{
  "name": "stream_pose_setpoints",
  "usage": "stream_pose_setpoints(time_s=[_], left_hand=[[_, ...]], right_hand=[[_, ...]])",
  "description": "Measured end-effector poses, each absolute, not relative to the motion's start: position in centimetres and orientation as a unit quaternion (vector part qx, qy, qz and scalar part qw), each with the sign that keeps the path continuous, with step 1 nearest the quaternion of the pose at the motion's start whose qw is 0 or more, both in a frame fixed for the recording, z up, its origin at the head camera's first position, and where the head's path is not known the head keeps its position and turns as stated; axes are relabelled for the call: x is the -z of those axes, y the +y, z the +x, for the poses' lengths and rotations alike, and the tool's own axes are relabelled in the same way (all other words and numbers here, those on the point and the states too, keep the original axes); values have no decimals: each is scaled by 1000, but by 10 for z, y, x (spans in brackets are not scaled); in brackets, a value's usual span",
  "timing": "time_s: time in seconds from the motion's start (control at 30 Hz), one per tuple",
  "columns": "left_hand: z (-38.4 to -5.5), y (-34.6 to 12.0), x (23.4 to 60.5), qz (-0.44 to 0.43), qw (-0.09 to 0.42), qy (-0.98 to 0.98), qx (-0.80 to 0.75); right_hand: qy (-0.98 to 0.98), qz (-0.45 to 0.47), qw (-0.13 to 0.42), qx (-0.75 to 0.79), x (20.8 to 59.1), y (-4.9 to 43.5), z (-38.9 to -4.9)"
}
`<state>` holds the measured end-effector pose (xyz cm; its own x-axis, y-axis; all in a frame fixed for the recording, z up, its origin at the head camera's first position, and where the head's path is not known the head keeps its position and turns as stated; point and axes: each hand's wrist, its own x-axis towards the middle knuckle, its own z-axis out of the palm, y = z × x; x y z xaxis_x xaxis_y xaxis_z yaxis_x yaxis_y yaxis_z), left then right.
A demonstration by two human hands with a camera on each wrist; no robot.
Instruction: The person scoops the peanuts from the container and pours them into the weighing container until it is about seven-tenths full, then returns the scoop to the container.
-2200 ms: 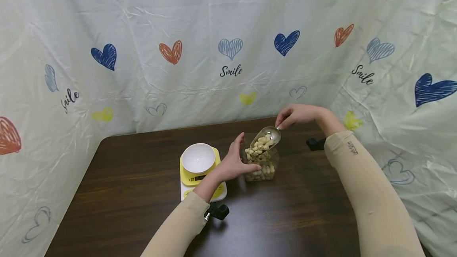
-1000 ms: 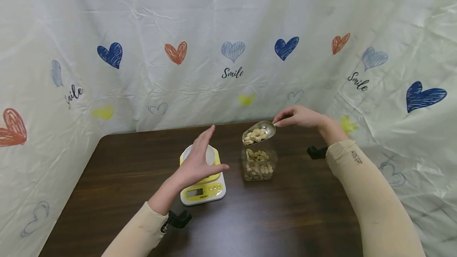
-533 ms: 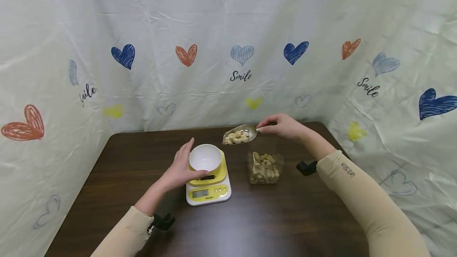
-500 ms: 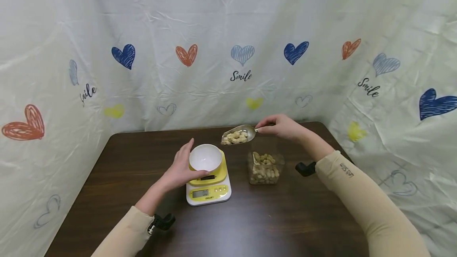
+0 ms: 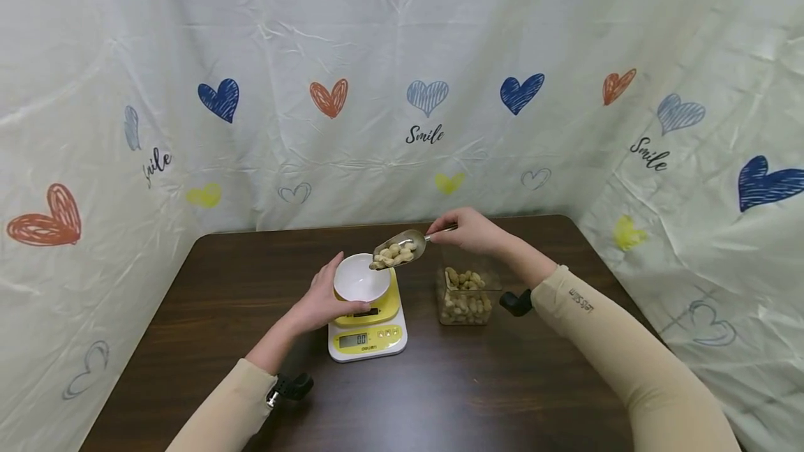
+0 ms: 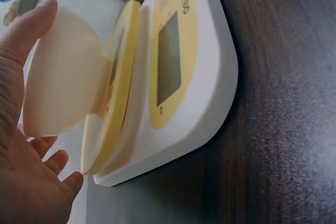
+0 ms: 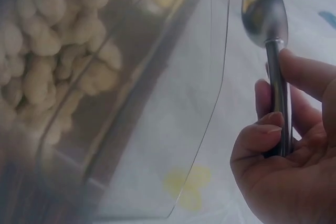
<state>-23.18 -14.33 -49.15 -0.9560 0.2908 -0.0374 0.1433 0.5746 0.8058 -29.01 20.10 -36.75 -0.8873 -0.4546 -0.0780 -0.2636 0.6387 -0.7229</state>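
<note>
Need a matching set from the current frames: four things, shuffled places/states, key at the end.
Column 1
1. Scoop
2. White bowl
3. Scale
4. Clear container

Column 2
A. Its display reads 0.0
B. On the table, partly filled with peanuts
C. Gripped by the handle in the right hand
D. On the yellow platform

Pairs: 1-C, 2-D, 3-A, 4-B

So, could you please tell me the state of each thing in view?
Scoop: loaded with peanuts, held by the right hand
Bowl: upright, no peanuts visible inside
Scale: switched on, display reading 0.0
Clear container: open, partly filled with peanuts
Left hand: curved around the bowl
</note>
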Motion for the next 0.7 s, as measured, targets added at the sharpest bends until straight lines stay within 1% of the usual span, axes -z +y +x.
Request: stream_pose_setpoints(time_s=[0.23,0.37,0.7], left_hand=[[-233,-143,494,122,72,887,-439],[-234,-142,494,123,67,886,-442],[-233,-143,494,117,74,882,-450]], right_hand=[[909,-231,104,331,366,184,-290],[912,-230,101,324,364,180,-289],[917,-226,96,315,359,183,-288]])
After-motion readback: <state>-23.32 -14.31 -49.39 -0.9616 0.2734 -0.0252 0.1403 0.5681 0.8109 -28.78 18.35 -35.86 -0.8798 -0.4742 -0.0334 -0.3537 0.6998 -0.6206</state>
